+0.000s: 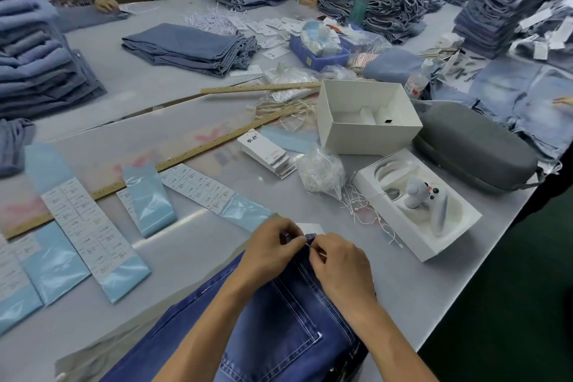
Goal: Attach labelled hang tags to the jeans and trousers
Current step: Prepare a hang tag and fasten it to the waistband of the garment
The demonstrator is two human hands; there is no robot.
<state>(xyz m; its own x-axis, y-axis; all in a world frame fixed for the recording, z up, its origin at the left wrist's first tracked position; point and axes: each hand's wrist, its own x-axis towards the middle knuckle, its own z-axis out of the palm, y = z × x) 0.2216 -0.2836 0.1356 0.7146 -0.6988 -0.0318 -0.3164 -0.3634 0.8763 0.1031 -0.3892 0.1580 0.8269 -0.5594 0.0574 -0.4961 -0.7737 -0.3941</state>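
Dark blue jeans (279,329) lie in front of me on the grey table, back pocket up. My left hand (269,250) pinches the waistband at a belt loop (311,237). My right hand (339,263) pinches a thin white string right beside it. A white hang tag (311,228) peeks out just beyond my fingers, mostly hidden. A stack of white hang tags (266,152) lies farther back. A clear bag of white strings (321,172) sits to its right, with loose strings (369,211) spilling on the table.
Label sheets on blue backing (90,226) lie at left beside a long wooden ruler (173,161). An open white box (367,116), a white tray with a small device (417,201) and a grey case (474,146) stand at right. Folded jeans stacks (189,48) and other people ring the far side.
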